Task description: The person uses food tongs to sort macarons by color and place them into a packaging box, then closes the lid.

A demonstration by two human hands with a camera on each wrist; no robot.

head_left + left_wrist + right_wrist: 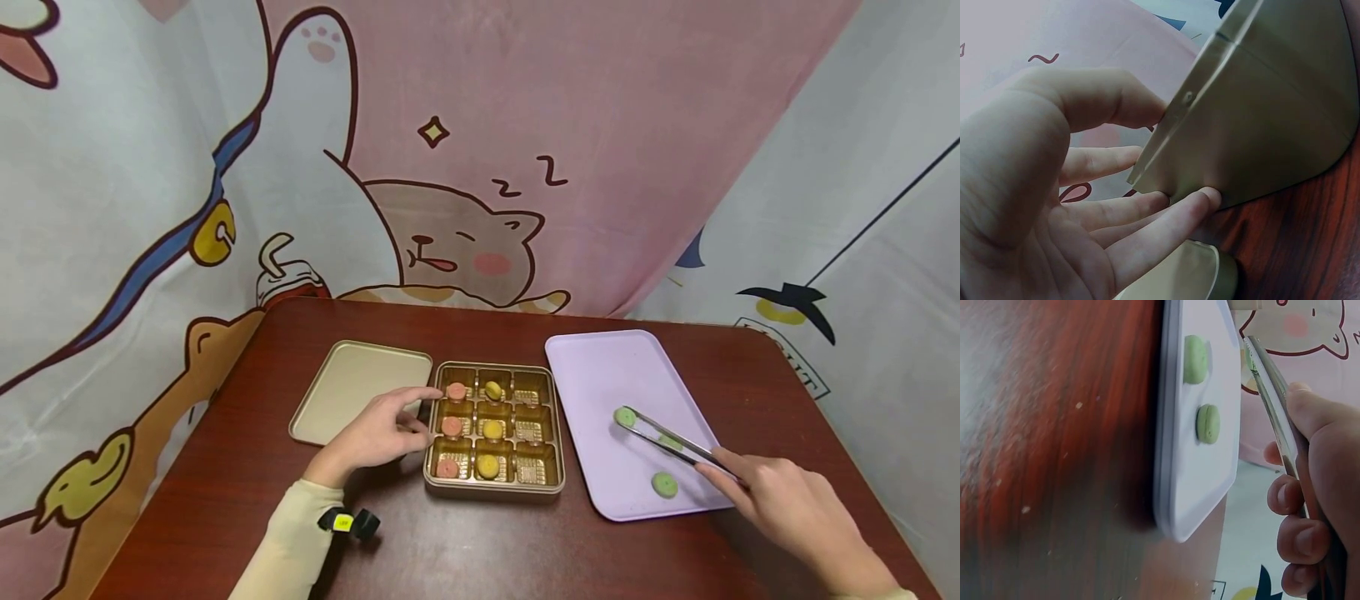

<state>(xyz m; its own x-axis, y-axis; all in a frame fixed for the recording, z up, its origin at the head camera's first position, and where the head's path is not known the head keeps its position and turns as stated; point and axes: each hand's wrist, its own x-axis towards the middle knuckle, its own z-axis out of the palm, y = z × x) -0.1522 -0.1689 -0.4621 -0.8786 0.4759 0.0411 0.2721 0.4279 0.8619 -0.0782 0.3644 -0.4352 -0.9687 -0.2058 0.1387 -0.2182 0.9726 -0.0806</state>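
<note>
My right hand (795,504) grips metal tongs (705,454), whose tips hold a green macaron (624,417) over the lilac tray (600,367). Two more green macarons lie on the tray, the nearer macaron (664,485) toward its front edge and the other macaron (1195,359) partly behind the tongs in the head view. My left hand (382,429) touches the left side of a gold tin (495,492); in the left wrist view its fingertips (1200,203) rest against the tin's wall. Pink macarons (452,427) fill the left column, yellow macarons (492,430) the middle one.
The right column compartments (531,431) of the tin show only their gold bottoms. A flat gold lid (360,387) lies left of the tin, partly behind my left hand. Printed cloth (600,167) hangs behind the dark wooden table (480,550).
</note>
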